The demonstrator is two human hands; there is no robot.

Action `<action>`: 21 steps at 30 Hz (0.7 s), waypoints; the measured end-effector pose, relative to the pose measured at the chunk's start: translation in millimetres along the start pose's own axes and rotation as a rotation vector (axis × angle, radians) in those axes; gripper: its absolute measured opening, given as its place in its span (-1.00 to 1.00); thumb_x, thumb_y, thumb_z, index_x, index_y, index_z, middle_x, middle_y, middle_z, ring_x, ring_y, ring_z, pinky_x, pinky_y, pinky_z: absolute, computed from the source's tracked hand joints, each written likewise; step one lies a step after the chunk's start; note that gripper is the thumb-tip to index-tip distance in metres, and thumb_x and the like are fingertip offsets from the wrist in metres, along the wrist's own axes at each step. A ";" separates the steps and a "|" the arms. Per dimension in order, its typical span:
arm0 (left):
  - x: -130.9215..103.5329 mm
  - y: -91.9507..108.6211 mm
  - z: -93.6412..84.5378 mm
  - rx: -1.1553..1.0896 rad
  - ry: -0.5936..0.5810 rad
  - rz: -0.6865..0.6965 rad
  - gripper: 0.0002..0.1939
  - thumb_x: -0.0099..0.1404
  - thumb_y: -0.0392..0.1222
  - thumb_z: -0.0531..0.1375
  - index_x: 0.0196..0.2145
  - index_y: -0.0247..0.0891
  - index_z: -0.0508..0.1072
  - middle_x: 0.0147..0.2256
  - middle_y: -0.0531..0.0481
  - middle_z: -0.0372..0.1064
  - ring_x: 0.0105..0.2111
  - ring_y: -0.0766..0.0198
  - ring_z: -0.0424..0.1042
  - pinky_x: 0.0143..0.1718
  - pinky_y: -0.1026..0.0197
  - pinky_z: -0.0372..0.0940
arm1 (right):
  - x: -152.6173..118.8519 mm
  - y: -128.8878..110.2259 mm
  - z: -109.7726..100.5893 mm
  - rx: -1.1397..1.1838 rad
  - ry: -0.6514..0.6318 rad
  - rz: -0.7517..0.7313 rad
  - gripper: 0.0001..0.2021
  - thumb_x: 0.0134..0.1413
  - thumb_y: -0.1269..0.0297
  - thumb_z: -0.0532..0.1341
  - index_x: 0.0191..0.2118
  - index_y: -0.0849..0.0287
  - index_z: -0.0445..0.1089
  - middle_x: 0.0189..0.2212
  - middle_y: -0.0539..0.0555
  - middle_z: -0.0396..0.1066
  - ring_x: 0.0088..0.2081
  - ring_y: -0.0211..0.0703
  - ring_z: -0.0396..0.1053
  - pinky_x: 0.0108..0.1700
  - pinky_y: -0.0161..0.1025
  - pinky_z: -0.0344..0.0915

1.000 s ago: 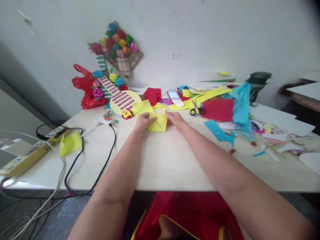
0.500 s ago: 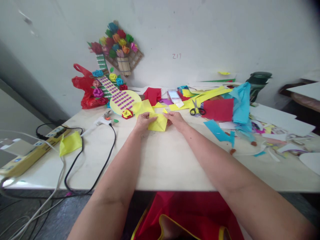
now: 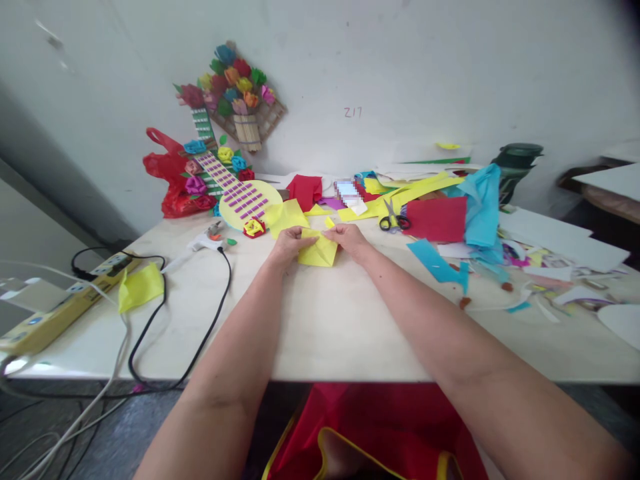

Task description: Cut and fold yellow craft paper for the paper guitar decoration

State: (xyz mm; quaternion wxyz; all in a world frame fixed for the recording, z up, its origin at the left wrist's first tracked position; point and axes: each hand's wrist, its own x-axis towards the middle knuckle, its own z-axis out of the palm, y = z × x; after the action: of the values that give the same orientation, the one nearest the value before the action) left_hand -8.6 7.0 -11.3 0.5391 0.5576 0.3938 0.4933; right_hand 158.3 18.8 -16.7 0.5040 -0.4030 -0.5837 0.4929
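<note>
Work surface: pale rectangular table top [image 3: 325, 320], set against a white wall; the near half is bare, the far half carries paper stock and craft pieces.
Far-right stock: loose sheets of blue, red and yellow craft paper [image 3: 453, 210], overlapping in a heap, with cut scraps scattered beside them.
Far-left pieces: yellow paper guitar model with purple strips and paper roses [image 3: 235, 190], leaning at the wall in front of a red plastic bag [image 3: 167, 180].
Left edge: yellow power strip [image 3: 60, 300] with a black cable [image 3: 200, 333] running to a white hot-glue gun [image 3: 203, 241].
Cutting tool: black-handled scissors [image 3: 394, 220], lying flat, just beside the right hand but apart from it.
Workpiece: small folded square of yellow paper [image 3: 319, 250], flat on the table at centre, between both hands.
Left hand [image 3: 289, 245]: fingers curled, pinching the left upper edge of the workpiece against the table.
Right hand [image 3: 353, 239]: fingers closed on the right upper corner; the fingertips appear to meet those of the left hand over a flap, though the view is too small to confirm.
Step in hand: judged to be a fold in progress, a top flap being brought over and aligned.
Next move calls for: edges held matched with one hand, firm pressure run along the fold line with the other, the paper kept from sliding.
</note>
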 end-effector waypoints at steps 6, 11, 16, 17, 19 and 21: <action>-2.4 2.8 2.7 0.016 -0.018 -0.029 -0.58 -0.30 -0.13 0.36 -0.42 -0.32 0.43 -0.51 -0.01 0.42 -0.49 0.22 0.41 -0.42 0.18 0.30 | 1.1 0.8 1.1 -0.070 0.018 -0.036 -0.81 -0.37 0.20 0.28 -0.62 0.22 0.34 -0.69 -0.07 0.31 -0.59 -0.31 0.22 -0.50 -0.35 0.17; -2.2 1.4 2.5 0.020 -0.023 -0.032 -0.57 -0.30 -0.11 0.36 -0.41 -0.33 0.42 -0.49 -0.02 0.42 -0.50 0.23 0.40 -0.42 0.18 0.30 | 0.8 0.1 0.8 -0.070 0.005 -0.047 -0.82 -0.35 0.21 0.26 -0.59 0.22 0.36 -0.67 -0.07 0.32 -0.57 -0.31 0.24 -0.47 -0.34 0.18; -2.3 0.7 2.9 0.019 -0.046 -0.021 -0.55 -0.30 -0.11 0.36 -0.39 -0.34 0.42 -0.51 -0.03 0.41 -0.51 0.24 0.39 -0.40 0.18 0.30 | 0.8 0.5 0.9 -0.065 -0.009 -0.047 -0.84 -0.32 0.23 0.25 -0.56 0.23 0.39 -0.64 -0.05 0.35 -0.56 -0.31 0.25 -0.45 -0.34 0.19; -2.3 0.8 3.0 0.018 -0.049 -0.022 -0.55 -0.30 -0.11 0.36 -0.40 -0.34 0.41 -0.51 -0.02 0.41 -0.51 0.25 0.39 -0.41 0.18 0.30 | 1.1 0.8 0.8 -0.068 -0.005 -0.054 -0.85 -0.32 0.24 0.25 -0.57 0.23 0.39 -0.64 -0.05 0.34 -0.56 -0.31 0.25 -0.46 -0.35 0.19; -2.4 1.2 3.3 0.016 -0.054 -0.025 -0.57 -0.29 -0.12 0.36 -0.40 -0.33 0.41 -0.52 0.00 0.40 -0.53 0.27 0.38 -0.42 0.21 0.29 | 1.5 1.3 0.6 -0.078 0.004 -0.073 -0.86 -0.32 0.26 0.25 -0.58 0.23 0.39 -0.65 -0.06 0.33 -0.57 -0.32 0.24 -0.46 -0.35 0.18; -2.6 2.0 3.6 0.021 -0.051 -0.029 -0.60 -0.27 -0.11 0.35 -0.42 -0.32 0.41 -0.54 0.02 0.38 -0.54 0.31 0.36 -0.48 0.26 0.26 | 1.7 1.4 0.7 -0.080 0.010 -0.089 -0.87 -0.33 0.26 0.25 -0.58 0.23 0.39 -0.64 -0.07 0.34 -0.56 -0.32 0.25 -0.44 -0.35 0.19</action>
State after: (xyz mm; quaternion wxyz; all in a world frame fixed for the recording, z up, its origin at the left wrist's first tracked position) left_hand -5.9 3.5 -9.4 0.5500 0.5699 0.3932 0.4669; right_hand 157.3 20.5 -17.8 0.5116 -0.3990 -0.6177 0.4444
